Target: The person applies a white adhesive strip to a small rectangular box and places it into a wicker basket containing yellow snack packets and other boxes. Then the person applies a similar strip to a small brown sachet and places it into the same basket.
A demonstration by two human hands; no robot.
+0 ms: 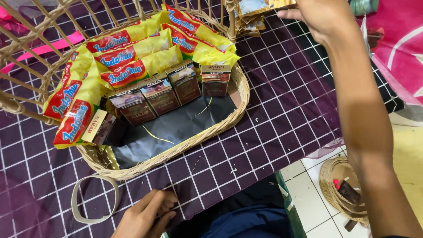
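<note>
Beyond the basket (238,94), right hand (321,17) gripping sachets (251,17), left hand (145,216) resting.

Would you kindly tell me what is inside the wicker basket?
The wicker basket holds yellow noodle packets leaning behind dark small boxes, on a black liner sheet. Anything beneath the packets or liner is covered.

We seem to be on a home floor: white floor tiles (308,194) beside a purple grid-patterned cloth (273,119), a wicker basket (240,94) of instant-noodle packets (132,70) on it.
</note>
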